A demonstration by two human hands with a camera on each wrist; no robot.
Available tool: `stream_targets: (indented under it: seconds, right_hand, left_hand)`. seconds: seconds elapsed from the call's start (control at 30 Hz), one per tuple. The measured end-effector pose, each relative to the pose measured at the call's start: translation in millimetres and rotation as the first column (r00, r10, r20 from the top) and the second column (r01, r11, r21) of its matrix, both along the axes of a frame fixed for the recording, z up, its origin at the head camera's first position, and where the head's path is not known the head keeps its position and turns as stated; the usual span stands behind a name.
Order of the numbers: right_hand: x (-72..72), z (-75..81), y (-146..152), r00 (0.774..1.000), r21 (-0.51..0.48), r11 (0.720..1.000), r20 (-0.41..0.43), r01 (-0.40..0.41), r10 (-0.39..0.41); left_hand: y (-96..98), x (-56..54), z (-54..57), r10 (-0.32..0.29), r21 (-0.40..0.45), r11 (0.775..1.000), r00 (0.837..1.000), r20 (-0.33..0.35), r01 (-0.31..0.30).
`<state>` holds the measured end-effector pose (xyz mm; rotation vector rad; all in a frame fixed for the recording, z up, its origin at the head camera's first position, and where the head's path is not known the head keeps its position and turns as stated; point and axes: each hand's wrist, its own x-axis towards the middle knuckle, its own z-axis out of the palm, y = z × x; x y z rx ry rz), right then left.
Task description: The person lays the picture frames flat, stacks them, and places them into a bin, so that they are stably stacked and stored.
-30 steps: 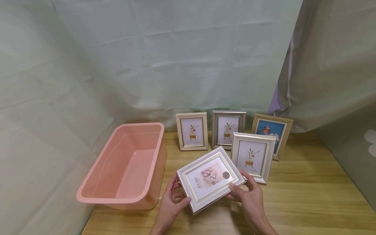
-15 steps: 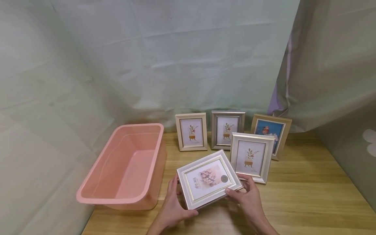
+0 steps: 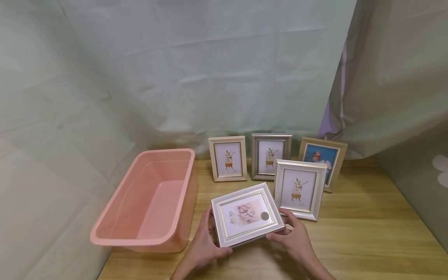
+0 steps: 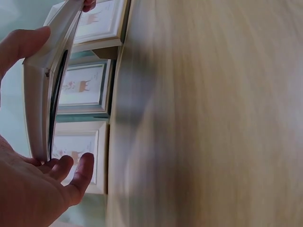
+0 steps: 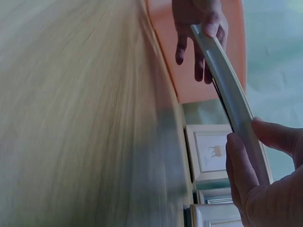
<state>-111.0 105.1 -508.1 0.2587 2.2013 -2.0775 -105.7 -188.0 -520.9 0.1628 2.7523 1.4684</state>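
Evidently for steadiness, our left hand [image 3: 204,245] and right hand [image 3: 294,236] clamp opposite ends of a silvery-white, gold-lined rectangular picture frame [image 3: 246,215], tilted above the wood-grained desk [image 3: 364,237]. Four upright frames [image 3: 271,156], probably propped for display, stand toward its back edge; a smooth, round-cornered pink plastic tub [image 3: 134,241] sits along its left edge.

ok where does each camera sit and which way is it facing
Head: on the head, facing forward and down at the picture frame in the left hand and right hand, the standing frames and tub.
Left wrist: on that wrist, looking past the picture frame's edge over the table; left hand close, right fingertips at top.
Right wrist: on that wrist, facing toward the tub; right hand close, left hand beyond.
Shared: both wrist views show the picture frame edge-on, standing frames behind.
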Motion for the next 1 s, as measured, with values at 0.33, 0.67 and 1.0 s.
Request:
stream_targets:
  seconds: [0.33, 0.67, 1.0]
  right_hand:
    - [-2.1, -4.5, 0, 0.998, 0.236, 0.971, -0.043, -0.027, 0.038]
    - [-8.4, -15.5, -3, 0.990, 0.442, 0.896, -0.106, -0.036, 0.092]
    - [-11.4, -20.9, -6, 0.981, 0.533, 0.846, -0.154, -0.020, 0.121]
  left_hand:
    - [-6.5, -12.0, -2.2, -0.034, 0.032, 0.999, 0.997, 0.066, 0.032]
    - [-8.1, -24.1, -8.4, -0.083, 0.156, 0.986, 0.987, 0.136, 0.061]
    - [-6.3, -31.8, -13.2, -0.098, 0.223, 0.973, 0.976, 0.194, 0.053]
